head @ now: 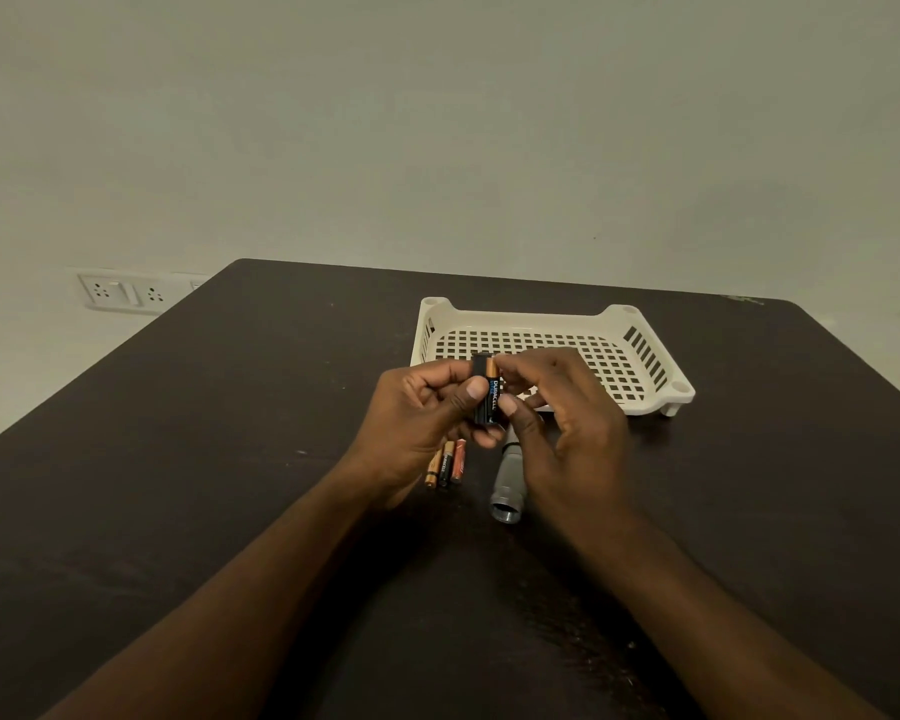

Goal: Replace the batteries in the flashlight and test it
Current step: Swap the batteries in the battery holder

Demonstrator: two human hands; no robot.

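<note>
Above the table [230,459], just past its middle, both hands meet around a black battery holder [480,392] held upright. One battery [493,392], copper-topped with a black body and printed label, sits in the holder's near face. The left hand [422,418] grips the holder from 9 o'clock, thumb pressed on its front and fingers curled behind. The right hand [567,407] comes in from 3 o'clock and pinches the battery, thumb tip at its lower part and fingertips at its copper top; the other fingers hang loosely curled.

Below the hands, at 6 o'clock from the holder, three loose batteries [445,467] lie side by side on the table, touching or nearly so, their far ends hidden under the left hand. Just beside them at 3 o'clock lies the grey flashlight [509,485], its open end facing the camera and its far end hidden by the right hand.

At 12 to 2 o'clock from the hands stands a white perforated tray [645,356], partly covered by the right hand. At 10 o'clock, on the wall [437,122] beyond the table's left edge, is a socket plate [120,292].
</note>
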